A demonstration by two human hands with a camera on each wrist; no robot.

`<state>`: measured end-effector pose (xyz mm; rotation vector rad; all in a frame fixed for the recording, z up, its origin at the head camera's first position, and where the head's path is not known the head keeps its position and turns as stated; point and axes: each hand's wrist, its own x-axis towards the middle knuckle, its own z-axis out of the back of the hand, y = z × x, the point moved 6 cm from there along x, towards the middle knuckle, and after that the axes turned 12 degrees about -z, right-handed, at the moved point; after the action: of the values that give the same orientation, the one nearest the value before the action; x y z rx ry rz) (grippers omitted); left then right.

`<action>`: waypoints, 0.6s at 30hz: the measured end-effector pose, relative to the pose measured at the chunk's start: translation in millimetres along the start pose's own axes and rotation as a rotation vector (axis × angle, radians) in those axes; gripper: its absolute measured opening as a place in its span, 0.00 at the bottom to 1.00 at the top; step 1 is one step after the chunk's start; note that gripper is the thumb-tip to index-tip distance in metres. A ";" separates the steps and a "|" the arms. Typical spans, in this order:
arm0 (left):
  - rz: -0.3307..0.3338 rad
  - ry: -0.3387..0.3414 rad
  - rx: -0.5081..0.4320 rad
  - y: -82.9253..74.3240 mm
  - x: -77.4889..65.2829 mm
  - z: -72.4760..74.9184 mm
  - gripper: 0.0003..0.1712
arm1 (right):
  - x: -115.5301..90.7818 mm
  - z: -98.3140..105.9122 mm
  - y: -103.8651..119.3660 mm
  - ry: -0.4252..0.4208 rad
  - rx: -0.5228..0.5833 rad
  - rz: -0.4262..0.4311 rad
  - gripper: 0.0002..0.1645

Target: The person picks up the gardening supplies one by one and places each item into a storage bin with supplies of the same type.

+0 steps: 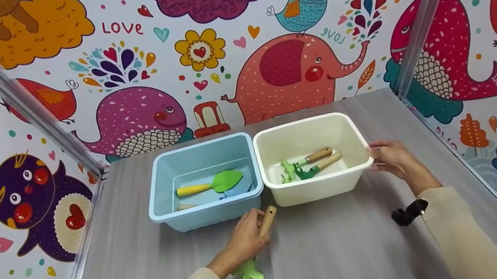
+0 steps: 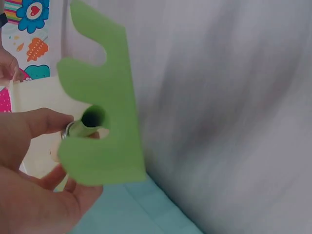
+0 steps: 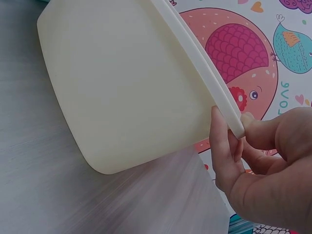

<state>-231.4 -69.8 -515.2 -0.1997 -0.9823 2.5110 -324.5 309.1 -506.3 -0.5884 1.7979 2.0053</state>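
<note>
My left hand [image 1: 243, 240] grips a small hand rake [image 2: 114, 105] with a light green pronged head and a wooden handle, in front of the two tubs. In the head view the handle points up toward the tubs and the head hangs near the tabletop. My right hand [image 1: 392, 158] pinches the rim of the white tub [image 1: 319, 191] at its right side, thumb and fingers on either side of the rim in the right wrist view. Inside that tub lie a dark green tool [image 1: 307, 172] and a light green one [image 1: 288, 170], both with wooden handles.
A blue tub [image 1: 215, 216] stands against the white tub's left side. It holds a green trowel [image 1: 226, 181] with a yellow handle, a blue piece [image 1: 239, 188] and part of a wooden handle [image 1: 186, 206]. Patterned walls and metal posts [image 1: 425, 12] border the grey table [image 1: 332, 254].
</note>
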 end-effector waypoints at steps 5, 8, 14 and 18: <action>-0.001 0.027 0.000 -6.0 2.5 2.1 0.30 | 1.0 0.8 -0.3 -0.010 -0.015 -0.012 0.34; -0.009 0.031 0.007 -9.7 5.8 5.4 0.30 | 0.6 1.6 0.0 -0.014 -0.021 -0.015 0.34; 0.000 0.036 0.028 -14.2 11.1 9.2 0.29 | 1.3 0.4 0.6 -0.014 -0.030 -0.020 0.34; 0.018 0.046 0.047 -20.1 14.1 11.7 0.28 | 2.0 1.1 0.5 -0.010 -0.030 -0.027 0.33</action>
<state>-240.4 -57.5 -492.7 -0.2517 -0.9069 2.5312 -326.5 310.1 -506.9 -0.6077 1.7475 2.0175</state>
